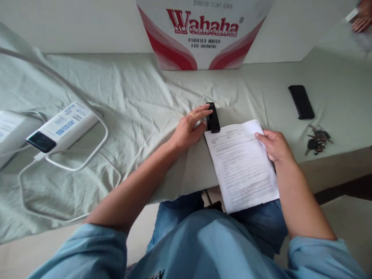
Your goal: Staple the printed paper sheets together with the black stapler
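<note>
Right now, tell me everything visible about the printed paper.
The white paper bears a short heading and lines of dark print too small to read. It lies print up, slightly askew, its lower part reaching past the table edge over the jeans. The right hand pinches its right edge near the top; its upper left corner meets the black stapler-like object under the left hand.

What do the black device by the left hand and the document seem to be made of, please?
Black device: probably smooth plastic, judging by its sheen, though painted metal is possible. Document: matte white paper, judging by thin edges and fine print.
</note>
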`<state>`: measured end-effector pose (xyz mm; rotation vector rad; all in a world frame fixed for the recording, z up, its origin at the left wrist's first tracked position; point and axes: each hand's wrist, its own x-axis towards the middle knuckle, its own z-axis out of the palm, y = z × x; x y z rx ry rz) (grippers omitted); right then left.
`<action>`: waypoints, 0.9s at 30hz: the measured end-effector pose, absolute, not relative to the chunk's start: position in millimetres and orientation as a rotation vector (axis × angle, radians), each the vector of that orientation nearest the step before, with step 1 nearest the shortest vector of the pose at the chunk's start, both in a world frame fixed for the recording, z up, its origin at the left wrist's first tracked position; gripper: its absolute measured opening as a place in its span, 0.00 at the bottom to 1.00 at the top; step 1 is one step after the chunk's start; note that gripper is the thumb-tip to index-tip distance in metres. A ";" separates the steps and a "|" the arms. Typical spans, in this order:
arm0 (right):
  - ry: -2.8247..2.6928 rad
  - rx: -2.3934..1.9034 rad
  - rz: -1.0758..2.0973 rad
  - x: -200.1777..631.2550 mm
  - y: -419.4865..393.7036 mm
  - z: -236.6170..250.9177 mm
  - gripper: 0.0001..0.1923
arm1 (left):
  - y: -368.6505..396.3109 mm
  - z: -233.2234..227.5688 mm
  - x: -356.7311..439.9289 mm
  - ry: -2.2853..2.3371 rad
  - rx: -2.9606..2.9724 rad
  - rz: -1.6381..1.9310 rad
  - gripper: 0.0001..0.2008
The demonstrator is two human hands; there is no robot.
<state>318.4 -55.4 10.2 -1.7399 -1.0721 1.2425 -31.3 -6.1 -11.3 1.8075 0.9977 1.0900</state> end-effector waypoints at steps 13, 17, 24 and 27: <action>-1.077 -1.731 1.204 324.2 -59.1 4.4 0.21 | -26.4 -14.1 -30.4 1.132 2.202 0.809 0.42; -1.039 -1.746 1.180 323.4 -60.3 3.6 0.21 | -32.5 -10.0 -24.9 1.243 2.290 0.699 0.41; -0.941 -1.676 1.257 314.3 -76.2 7.7 0.25 | -21.8 -20.5 -24.0 1.204 2.193 0.798 0.36; -0.952 -1.684 1.182 319.2 -90.3 4.0 0.26 | -27.6 -24.2 -26.4 1.133 2.064 1.033 0.30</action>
